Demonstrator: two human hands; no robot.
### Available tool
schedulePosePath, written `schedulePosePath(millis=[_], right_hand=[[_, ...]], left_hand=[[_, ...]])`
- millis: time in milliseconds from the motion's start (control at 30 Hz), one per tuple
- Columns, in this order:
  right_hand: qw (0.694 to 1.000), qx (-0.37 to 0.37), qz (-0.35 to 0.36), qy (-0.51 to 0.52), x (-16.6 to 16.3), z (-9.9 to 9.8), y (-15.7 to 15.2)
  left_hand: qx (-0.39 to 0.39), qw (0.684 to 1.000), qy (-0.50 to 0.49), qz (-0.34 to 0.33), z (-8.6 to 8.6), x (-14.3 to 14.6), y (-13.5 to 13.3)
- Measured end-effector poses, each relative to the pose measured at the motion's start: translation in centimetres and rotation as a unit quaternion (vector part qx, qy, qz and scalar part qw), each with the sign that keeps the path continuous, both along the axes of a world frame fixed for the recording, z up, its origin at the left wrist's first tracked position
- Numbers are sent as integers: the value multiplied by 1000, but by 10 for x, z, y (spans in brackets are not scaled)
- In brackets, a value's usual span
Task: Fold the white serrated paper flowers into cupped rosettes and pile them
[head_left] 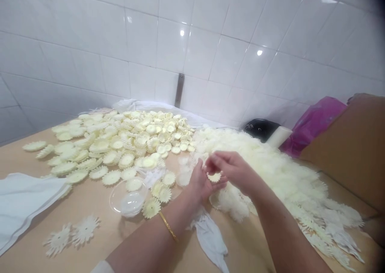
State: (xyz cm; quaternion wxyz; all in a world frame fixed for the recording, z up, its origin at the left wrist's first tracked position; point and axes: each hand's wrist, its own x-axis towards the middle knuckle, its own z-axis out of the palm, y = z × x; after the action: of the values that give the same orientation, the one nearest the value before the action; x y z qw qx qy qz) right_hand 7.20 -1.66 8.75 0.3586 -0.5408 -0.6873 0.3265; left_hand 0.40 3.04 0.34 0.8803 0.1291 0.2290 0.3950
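My left hand (201, 183) and my right hand (230, 166) meet over the tan table (90, 249), both pinched on one small cream flower piece (214, 178). A gold bangle (168, 226) circles my left wrist. Right of the hands lies a big fluffy heap of white petal pieces (270, 164). To the left spreads a pile of finished cream flowers (126, 140). A small clear bowl (128, 196) sits just left of my left forearm.
Two flat white petal cut-outs (72, 233) lie at the front left. White cloth (21, 200) covers the left edge, and another scrap (210, 237) lies under my arms. A black object (260, 128), a pink bag (315, 120) and a brown box (355, 144) stand right. White tiled wall behind.
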Motion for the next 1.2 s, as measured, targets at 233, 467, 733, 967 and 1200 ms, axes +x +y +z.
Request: schedulePosePath(millis=[233, 467, 733, 967, 1200], right_hand=[[997, -12, -69, -17, 26, -27, 5], [999, -6, -43, -19, 37, -26, 4], [989, -17, -83, 119, 50, -23, 2], [987, 73, -112, 84, 57, -44, 10], [987, 8, 16, 160, 54, -53, 5]], left_hand=[[-3, 1000, 1, -13, 3, 6, -7], [6, 1000, 4, 2, 3, 8, -10], [135, 988, 76, -26, -8, 8, -6], [237, 958, 161, -21, -8, 3, 0], [298, 915, 273, 3, -7, 2, -1]])
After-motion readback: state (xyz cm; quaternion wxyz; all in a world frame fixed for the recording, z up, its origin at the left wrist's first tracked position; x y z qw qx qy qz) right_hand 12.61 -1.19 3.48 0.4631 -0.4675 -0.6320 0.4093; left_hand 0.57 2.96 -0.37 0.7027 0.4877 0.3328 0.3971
